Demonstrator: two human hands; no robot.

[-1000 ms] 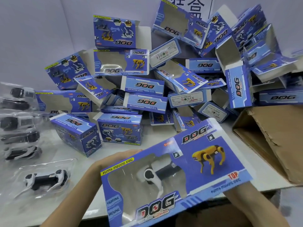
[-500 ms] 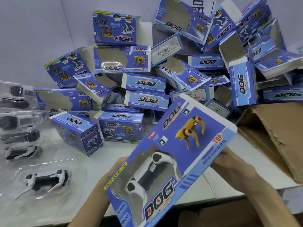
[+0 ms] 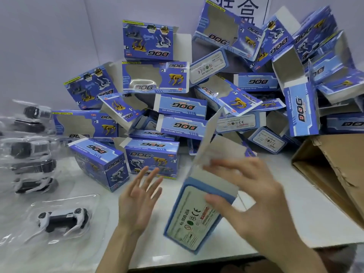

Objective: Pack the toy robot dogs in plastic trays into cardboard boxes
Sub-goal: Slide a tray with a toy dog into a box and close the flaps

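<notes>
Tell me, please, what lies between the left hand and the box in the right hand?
Only bare white tabletop shows between the left hand and the box, seen in the head view.

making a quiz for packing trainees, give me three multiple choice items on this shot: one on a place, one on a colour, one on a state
1. Where does the toy dog in its clear tray lie, relative to the held box?
A) to its left
B) to its right
C) inside it

2. What colours is that toy dog?
A) yellow
B) white and black
C) red

3. How is the left hand?
A) gripping the box
B) open, off the box
C) curled into a fist

Answers:
1 A: the tray lies on the table at the person's left.
2 B: it shows white legs and a dark body.
3 B: its fingers are spread with a gap to the box, which only the right hand grips.
</notes>
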